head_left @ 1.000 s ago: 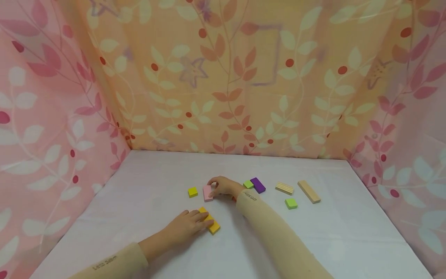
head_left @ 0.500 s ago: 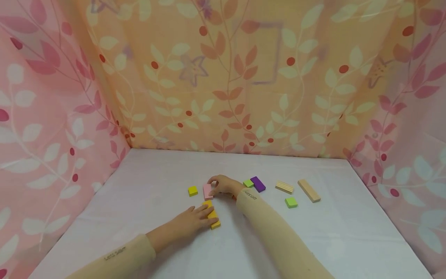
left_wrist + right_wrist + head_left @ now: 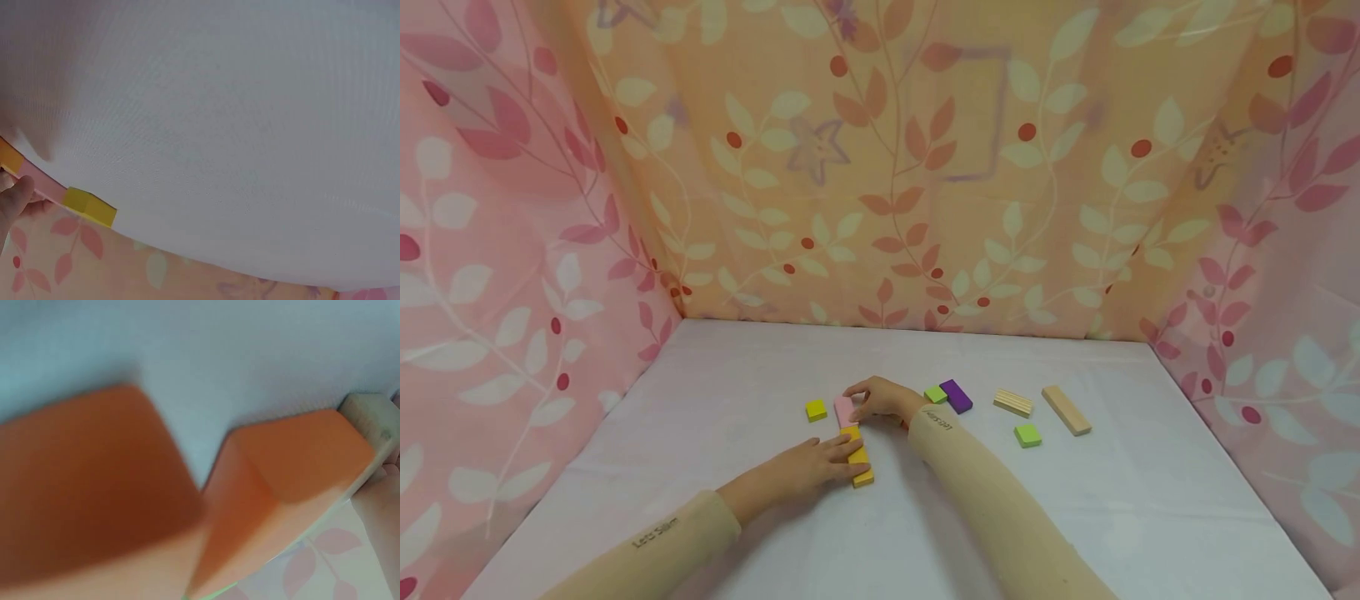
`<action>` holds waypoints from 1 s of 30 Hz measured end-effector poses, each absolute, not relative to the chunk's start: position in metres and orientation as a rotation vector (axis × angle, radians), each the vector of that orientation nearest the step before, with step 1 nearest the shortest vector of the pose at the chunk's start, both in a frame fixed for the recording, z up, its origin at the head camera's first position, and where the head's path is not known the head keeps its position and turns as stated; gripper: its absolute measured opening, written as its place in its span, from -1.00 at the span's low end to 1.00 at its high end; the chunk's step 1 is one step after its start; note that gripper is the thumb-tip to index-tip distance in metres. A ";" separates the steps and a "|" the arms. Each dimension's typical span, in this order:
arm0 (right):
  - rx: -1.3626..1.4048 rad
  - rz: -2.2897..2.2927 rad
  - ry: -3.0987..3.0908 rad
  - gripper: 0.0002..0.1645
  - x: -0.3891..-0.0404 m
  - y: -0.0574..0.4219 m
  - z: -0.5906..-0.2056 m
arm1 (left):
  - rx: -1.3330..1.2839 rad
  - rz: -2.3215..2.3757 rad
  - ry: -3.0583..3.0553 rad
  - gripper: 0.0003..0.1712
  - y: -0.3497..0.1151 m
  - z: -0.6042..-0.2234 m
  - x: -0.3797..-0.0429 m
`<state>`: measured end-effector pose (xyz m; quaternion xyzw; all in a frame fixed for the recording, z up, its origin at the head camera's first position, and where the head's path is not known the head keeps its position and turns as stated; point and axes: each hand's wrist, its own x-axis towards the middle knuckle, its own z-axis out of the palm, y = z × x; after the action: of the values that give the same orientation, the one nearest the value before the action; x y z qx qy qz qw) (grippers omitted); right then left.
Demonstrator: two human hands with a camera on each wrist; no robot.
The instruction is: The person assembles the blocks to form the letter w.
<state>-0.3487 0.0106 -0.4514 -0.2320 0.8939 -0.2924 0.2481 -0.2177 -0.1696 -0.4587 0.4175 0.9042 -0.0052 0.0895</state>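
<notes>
Yellow block [image 3: 816, 410]: one
Pink block [image 3: 843, 410]: one
Amber block [image 3: 858, 456]: one
Green blocks [image 3: 936, 395] [image 3: 1027, 435]: two
Purple block [image 3: 957, 396]: one
Wooden blocks [image 3: 1013, 402] [image 3: 1066, 410]: two
Orange blocks [image 3: 81, 487] [image 3: 300, 459]: two showing
Hands [image 3: 805, 465] [image 3: 883, 398]: two

Yellow square block [image 3: 816, 410], flat, just left of the right fingers [image 3: 859, 387]. Right of those fingers: lime-green square block [image 3: 935, 394], right against or almost against a purple rectangular block [image 3: 956, 396]. Farther right: ridged pale-wood block [image 3: 1013, 402], second lime-green square block [image 3: 1027, 435] a bit nearer the person, plain pale-wood long bar [image 3: 1066, 410] farthest from the fingers. Right-wrist view: smooth orange block shapes [image 3: 300, 456], blurred, near the fingers; can't tell if joined. White table covering [image 3: 1150, 500] under the fingers; peach leaf-print curtain [image 3: 775, 242] well beyond them, pink leaf-print curtains [image 3: 482, 275] either side.
</notes>
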 end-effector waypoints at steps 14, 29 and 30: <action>-0.526 -0.872 2.391 -0.41 -0.344 0.010 -0.446 | 1.172 -0.035 2.686 -0.11 -0.167 -0.455 -0.219; -0.560 -0.819 2.425 -0.41 -0.347 0.009 -0.450 | 1.205 -0.046 2.728 -0.43 -0.166 -0.454 -0.212; -0.588 -0.803 2.438 -0.41 -0.347 0.009 -0.450 | 1.206 -0.058 2.731 -0.44 -0.165 -0.453 -0.211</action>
<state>-0.3470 0.0093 -0.4500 -0.2162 0.8960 -0.2951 0.2516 -0.2115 -0.1654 -0.4535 0.4028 0.9118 -0.0195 0.0778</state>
